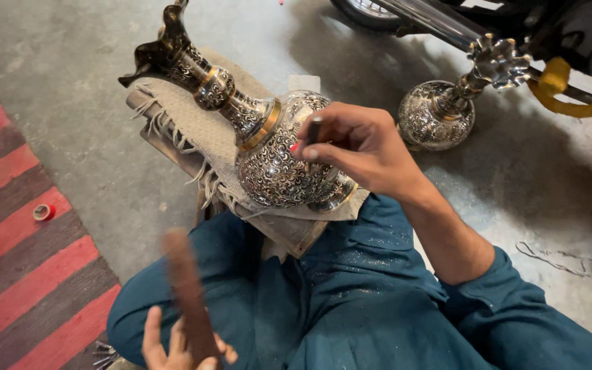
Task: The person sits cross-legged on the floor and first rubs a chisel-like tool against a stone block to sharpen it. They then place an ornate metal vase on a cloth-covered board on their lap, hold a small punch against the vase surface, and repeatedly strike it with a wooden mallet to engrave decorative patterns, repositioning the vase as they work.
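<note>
An engraved silver-and-brass vase lies on its side on a frayed beige cloth over a block in front of my knees. Its flared mouth points to the far left. My right hand rests on the round belly and pinches a short dark metal punch, with the tip against the pattern. At the lower left my left hand grips a brown wooden stick, raised and blurred, apart from the vase. My legs in teal trousers fill the bottom of the view.
A second engraved vase lies on the concrete floor at the right, beside a motorcycle's exhaust pipe and a yellow strap. A red-and-brown striped rug lies on the left, with a small red ring on it.
</note>
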